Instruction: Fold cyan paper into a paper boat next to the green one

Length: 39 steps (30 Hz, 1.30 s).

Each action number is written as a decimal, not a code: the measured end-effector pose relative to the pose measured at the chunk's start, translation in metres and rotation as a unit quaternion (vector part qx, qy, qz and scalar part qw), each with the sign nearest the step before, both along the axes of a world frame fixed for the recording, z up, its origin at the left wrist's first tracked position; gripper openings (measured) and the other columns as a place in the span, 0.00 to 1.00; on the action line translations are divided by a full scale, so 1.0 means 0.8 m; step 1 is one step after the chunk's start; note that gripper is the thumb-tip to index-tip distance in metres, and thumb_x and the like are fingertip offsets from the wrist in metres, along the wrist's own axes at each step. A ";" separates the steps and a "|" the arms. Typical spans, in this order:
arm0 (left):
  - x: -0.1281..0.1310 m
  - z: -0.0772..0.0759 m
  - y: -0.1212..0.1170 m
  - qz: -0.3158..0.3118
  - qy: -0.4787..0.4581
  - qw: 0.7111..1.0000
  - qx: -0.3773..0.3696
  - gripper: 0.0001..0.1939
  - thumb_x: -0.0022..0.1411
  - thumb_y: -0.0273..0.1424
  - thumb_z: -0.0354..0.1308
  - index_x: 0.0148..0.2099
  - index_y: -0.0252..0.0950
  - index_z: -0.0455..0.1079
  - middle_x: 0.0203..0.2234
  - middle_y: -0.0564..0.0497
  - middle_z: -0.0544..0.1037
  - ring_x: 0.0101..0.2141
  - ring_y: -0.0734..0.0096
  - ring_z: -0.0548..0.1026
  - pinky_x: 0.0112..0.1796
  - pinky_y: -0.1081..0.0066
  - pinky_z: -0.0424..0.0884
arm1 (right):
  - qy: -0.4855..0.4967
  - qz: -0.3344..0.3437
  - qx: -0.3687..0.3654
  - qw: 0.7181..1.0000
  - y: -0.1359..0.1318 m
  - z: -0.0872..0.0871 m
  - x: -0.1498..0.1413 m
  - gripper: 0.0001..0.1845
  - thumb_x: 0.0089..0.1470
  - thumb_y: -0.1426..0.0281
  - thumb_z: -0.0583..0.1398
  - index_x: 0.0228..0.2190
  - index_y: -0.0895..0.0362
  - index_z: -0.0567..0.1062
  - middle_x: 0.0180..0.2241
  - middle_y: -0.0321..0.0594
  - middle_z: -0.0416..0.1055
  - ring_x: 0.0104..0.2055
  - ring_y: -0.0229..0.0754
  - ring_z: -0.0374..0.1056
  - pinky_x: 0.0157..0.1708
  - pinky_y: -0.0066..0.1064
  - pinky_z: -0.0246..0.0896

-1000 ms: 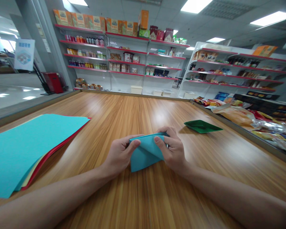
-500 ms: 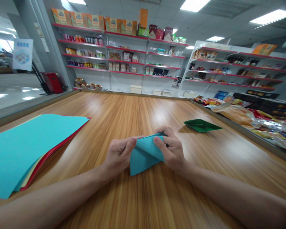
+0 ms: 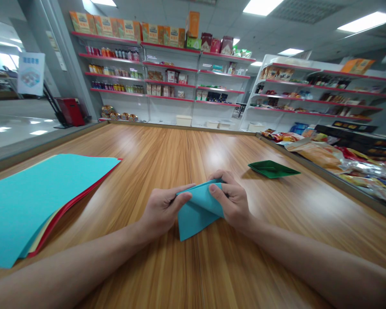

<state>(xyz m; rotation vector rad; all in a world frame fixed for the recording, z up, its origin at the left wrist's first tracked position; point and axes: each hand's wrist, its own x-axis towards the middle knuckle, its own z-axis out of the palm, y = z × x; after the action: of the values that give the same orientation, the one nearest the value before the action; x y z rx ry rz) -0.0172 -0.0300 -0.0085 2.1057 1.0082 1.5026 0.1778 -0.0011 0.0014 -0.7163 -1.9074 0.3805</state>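
A folded sheet of blue paper (image 3: 197,214) is held between my two hands over the middle of the wooden table (image 3: 141,274). My left hand (image 3: 161,210) pinches its upper left edge, thumb on the near face and fingers behind. On the other side, my right hand (image 3: 233,199) grips the upper right part, the thumb pressed on the front and the fingers curled behind. One corner of the paper points down toward the tabletop. A diagonal fold crosses its face, and the back layers are hidden.
At the left lies a stack of coloured paper (image 3: 51,189), blue on top with cream and red below. A folded green paper boat (image 3: 273,169) sits at the right. Packaged snacks (image 3: 334,161) line the right edge, and stocked shelves (image 3: 167,96) stand behind the table.
My left thumb has slid slightly right along the paper's edge. The paper's lower corner has shifted a little right and down. The stack and the green boat have not moved.
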 end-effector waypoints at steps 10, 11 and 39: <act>-0.003 0.000 0.002 -0.006 -0.004 0.999 0.054 0.16 0.65 0.35 0.50 0.43 0.33 0.77 0.28 0.48 0.81 0.23 0.73 0.76 0.24 0.79 0.71 | -0.002 0.017 -0.011 1.000 -0.001 -0.001 0.001 0.16 0.57 0.71 0.55 0.19 0.58 0.70 0.35 0.42 0.66 0.41 0.44 0.62 0.42 0.40 0.56; -0.004 0.000 0.002 -0.002 0.006 0.998 0.060 0.16 0.64 0.35 0.51 0.43 0.32 0.77 0.25 0.49 0.81 0.21 0.74 0.75 0.22 0.79 0.69 | 0.000 0.017 -0.011 1.000 -0.001 -0.001 0.001 0.16 0.58 0.71 0.55 0.19 0.57 0.70 0.35 0.42 0.66 0.41 0.44 0.62 0.42 0.40 0.56; 0.000 -0.003 0.001 -0.055 0.040 0.996 -0.060 0.18 0.65 0.35 0.50 0.50 0.32 0.72 0.18 0.54 0.73 0.19 0.76 0.65 0.19 0.77 0.63 | 0.053 -0.022 -0.053 0.997 0.010 -0.012 0.006 0.20 0.57 0.64 0.56 0.16 0.58 0.70 0.38 0.44 0.63 0.45 0.46 0.61 0.44 0.38 0.56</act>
<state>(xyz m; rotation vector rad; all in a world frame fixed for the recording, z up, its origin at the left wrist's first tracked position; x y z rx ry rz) -0.0168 -0.0295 -0.0105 2.1142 0.9682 1.2843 0.1828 0.0071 -0.0083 -0.7905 -1.7789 0.4856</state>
